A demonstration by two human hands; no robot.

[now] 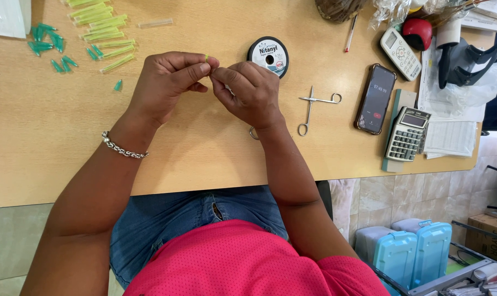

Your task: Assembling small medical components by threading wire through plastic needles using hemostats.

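Observation:
My left hand (169, 82) pinches a small yellow-green tube piece (207, 57) between thumb and forefinger above the wooden table (51, 131). My right hand (248, 90) meets it fingertip to fingertip, its fingers closed on something too thin to make out. A round black and white spool of line (268, 55) lies just behind my right hand. Slim metal scissors (313, 107) lie to its right. A metal ring (253, 133) peeks out from under my right wrist.
Yellow-green tubes (101, 27) and small teal caps (47, 44) are scattered at the far left. To the right lie a dark smartphone (375, 98), a grey calculator (406, 134), a white handset (400, 53) and papers (451, 137). Blue plastic cases (413, 252) stand on the floor.

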